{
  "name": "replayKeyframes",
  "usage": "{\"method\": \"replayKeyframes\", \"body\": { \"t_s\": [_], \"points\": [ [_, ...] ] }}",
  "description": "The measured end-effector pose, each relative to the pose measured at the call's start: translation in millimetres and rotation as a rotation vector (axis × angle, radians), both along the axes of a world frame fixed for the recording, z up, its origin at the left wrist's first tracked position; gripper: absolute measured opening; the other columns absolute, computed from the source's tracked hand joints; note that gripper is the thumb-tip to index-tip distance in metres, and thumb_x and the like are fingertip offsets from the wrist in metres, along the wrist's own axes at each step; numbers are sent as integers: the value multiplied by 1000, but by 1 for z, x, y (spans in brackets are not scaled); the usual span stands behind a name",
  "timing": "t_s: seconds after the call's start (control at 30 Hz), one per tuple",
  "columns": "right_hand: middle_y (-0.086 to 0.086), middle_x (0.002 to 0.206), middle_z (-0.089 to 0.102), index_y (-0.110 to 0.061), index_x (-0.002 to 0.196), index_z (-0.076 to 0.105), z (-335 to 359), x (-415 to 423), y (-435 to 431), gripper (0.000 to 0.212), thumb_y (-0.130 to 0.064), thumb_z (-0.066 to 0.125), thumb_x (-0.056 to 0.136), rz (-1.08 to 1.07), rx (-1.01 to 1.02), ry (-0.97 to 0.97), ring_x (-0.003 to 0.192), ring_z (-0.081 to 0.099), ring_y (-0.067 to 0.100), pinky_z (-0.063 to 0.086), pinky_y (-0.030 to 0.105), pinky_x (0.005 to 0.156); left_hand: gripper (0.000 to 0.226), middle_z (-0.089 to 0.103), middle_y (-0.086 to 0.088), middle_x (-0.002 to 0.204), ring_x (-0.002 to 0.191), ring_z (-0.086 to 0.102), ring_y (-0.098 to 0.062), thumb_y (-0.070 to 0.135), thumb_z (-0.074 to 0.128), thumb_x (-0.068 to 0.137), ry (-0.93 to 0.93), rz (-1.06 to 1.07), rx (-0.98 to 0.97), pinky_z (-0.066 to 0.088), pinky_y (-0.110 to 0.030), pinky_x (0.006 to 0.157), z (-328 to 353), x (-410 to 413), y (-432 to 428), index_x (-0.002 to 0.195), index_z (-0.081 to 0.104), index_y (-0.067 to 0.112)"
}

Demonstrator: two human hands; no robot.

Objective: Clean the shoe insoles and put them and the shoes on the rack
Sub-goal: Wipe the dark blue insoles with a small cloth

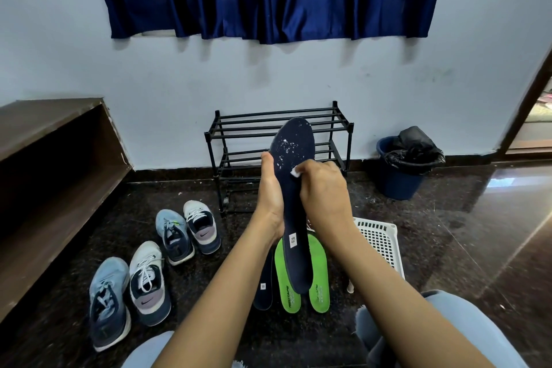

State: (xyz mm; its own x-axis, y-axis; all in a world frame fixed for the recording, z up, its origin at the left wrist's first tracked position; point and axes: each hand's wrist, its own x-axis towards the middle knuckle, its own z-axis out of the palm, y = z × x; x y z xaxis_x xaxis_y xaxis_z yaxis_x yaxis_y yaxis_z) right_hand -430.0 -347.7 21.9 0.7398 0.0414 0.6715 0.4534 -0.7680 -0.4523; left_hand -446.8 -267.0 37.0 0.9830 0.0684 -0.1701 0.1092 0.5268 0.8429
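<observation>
- One navy insole is held in the air between both hands, in front of the rack. Its long axis is near upright, with the toe end high and away and the heel end low toward the person.
- Left hand: grip clamped on the insole's left edge about mid-length, thumb lying up along that edge.
- Right hand: grip pinched on a small white wipe, pressed to the insole face at about the same height.
- White specks lie above the wipe, toward the toe. Judgement: the next stroke should run up the long axis. The right hand is nearer; the left only steadies.
- On the floor below are two green insoles and one dark insole. Four shoes to the left are not yet racked.
</observation>
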Motion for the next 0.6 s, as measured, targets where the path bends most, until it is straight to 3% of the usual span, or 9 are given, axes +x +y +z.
{"method": "replayKeyframes", "body": {
  "t_s": [0.07, 0.13, 0.23, 0.3, 0.6],
  "points": [
    [13, 75, 67, -4, 87, 68, 1, 1, -3, 20, 7, 54, 79, -25, 30, -20, 78, 55, 32, 42, 35, 66, 74, 71, -10, 106, 98, 65, -24, 63, 21, 98, -8, -1, -6, 48, -37, 95, 0, 1, -2, 122, 64, 8],
    [12, 75, 66, -5, 86, 68, -2, -4, 1, 20, 7, 54, 77, -6, -2, -15, 77, 54, 31, 46, 37, 63, 71, 72, -7, 98, 92, 66, -22, 62, 22, 98, -19, 10, -1, 49, -34, 91, -1, 3, -2, 113, 67, 9],
    [9, 72, 65, -6, 81, 66, -12, -16, 15, 18, 7, 56, 72, 64, -79, 14, 75, 53, 29, 49, 37, 55, 64, 74, -1, 82, 76, 69, -15, 59, 26, 99, -24, 52, 23, 54, -29, 77, -3, 4, 2, 92, 71, 13],
    [7, 69, 64, -6, 78, 67, -15, -19, 18, 18, 4, 55, 70, 95, -90, 8, 71, 55, 28, 51, 36, 52, 63, 74, 1, 78, 70, 70, -12, 57, 26, 100, -26, 69, 32, 55, -25, 68, -3, 4, 5, 88, 70, 14],
    [11, 74, 69, -4, 83, 71, 3, -2, -3, 15, 2, 57, 78, -15, 22, -43, 77, 58, 31, 51, 37, 61, 72, 71, -11, 107, 96, 66, -23, 61, 21, 99, -13, -5, -19, 49, -36, 93, -2, -1, -3, 117, 66, 8]
  ]
}}
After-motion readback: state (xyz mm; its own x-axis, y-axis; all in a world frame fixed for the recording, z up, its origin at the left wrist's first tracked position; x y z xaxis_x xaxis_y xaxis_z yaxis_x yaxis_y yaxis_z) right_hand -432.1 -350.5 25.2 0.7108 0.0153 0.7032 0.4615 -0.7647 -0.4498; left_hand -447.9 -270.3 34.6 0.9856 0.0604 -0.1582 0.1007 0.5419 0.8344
